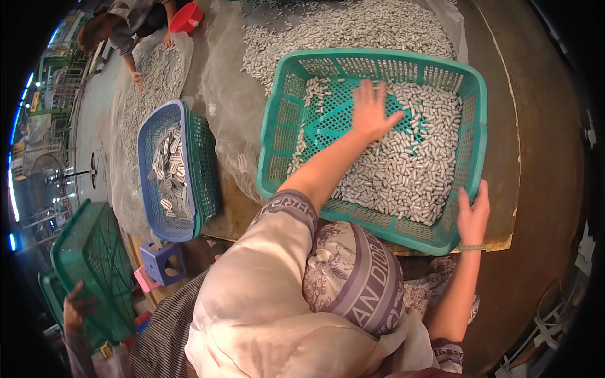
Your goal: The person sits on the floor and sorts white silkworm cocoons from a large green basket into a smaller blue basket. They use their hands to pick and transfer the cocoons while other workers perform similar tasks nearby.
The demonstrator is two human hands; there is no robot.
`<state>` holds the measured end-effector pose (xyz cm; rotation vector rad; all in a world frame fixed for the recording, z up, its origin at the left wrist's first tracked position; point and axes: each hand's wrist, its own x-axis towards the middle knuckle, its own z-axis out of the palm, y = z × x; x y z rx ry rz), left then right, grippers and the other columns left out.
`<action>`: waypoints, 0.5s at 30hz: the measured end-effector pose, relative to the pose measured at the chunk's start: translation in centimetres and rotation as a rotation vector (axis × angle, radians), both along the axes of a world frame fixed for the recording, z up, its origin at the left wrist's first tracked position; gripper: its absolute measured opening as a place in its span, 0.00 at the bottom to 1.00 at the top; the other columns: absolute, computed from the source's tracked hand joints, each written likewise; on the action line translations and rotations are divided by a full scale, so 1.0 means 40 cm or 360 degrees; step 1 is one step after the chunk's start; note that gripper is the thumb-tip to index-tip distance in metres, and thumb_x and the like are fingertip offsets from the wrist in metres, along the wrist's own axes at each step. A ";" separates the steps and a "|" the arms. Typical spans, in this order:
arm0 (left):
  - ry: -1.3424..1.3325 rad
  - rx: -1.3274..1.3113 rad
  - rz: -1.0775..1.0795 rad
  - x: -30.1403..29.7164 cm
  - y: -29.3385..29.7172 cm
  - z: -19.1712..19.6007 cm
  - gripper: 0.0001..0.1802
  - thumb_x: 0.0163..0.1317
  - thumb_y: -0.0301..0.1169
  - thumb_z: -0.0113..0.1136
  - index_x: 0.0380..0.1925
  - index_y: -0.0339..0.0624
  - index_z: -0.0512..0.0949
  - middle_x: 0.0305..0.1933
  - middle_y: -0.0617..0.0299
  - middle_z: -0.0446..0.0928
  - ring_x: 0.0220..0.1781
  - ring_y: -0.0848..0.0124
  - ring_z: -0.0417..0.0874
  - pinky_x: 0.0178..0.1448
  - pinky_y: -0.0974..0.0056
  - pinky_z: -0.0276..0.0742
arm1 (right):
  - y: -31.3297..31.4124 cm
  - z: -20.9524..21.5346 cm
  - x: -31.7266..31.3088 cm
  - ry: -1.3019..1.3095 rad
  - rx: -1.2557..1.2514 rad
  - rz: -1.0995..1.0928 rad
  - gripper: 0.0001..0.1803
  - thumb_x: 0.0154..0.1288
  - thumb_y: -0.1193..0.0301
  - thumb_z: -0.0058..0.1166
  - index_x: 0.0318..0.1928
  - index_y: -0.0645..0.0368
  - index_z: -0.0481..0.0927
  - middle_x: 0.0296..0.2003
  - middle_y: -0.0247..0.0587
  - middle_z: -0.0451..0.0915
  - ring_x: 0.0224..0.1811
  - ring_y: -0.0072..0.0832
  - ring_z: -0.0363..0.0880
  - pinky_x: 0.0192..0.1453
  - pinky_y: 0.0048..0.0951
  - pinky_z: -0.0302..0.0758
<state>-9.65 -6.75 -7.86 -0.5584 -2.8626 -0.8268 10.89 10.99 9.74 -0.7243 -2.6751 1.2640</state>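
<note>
A large green plastic basket [378,54] sits in front of me, its lattice floor partly covered by many small silvery cylinders [403,179]. They lie thickest toward the near and right sides, while green lattice shows in the far left part. My left hand [373,113] is over that bare patch, palm down with fingers spread, slightly blurred and holding nothing. Whether it touches the floor or the cylinders I cannot tell. At the near right corner my right hand [474,214] grips the rim, with its thumb on the inner side.
Beyond the basket spreads a heap of silvery cylinders [359,28] on clear sheeting. A blue basket [145,179] with flat metallic pieces stands left, near a purple stool [162,263]. Another person [120,38] works far left beside a red container [187,17]. Green baskets [94,258] stand lower left.
</note>
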 end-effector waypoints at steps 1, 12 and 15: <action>0.0094 0.0015 -0.0093 0.003 0.037 0.003 0.51 0.54 0.63 0.48 0.65 0.32 0.51 0.68 0.30 0.44 0.71 0.39 0.40 0.71 0.43 0.36 | -0.006 0.001 -0.006 0.0018 -0.0005 -0.0002 0.14 0.60 0.73 0.52 0.45 0.66 0.68 0.32 0.47 0.76 0.33 0.30 0.74 0.40 0.29 0.70; 0.0082 0.0363 -0.1557 0.285 0.050 0.160 0.32 0.49 0.56 0.58 0.53 0.57 0.71 0.65 0.50 0.58 0.69 0.47 0.53 0.67 0.38 0.49 | 0.016 -0.022 -0.009 0.0152 -0.0200 0.0008 0.12 0.64 0.75 0.49 0.46 0.68 0.68 0.36 0.38 0.75 0.37 0.21 0.70 0.44 0.24 0.68; 0.0259 0.0242 -0.1471 0.288 0.046 0.116 0.25 0.53 0.54 0.55 0.51 0.63 0.73 0.66 0.61 0.58 0.70 0.53 0.52 0.67 0.35 0.47 | 0.023 -0.039 -0.012 0.0124 -0.0177 0.0045 0.14 0.64 0.74 0.49 0.48 0.69 0.68 0.39 0.40 0.74 0.40 0.23 0.69 0.47 0.25 0.68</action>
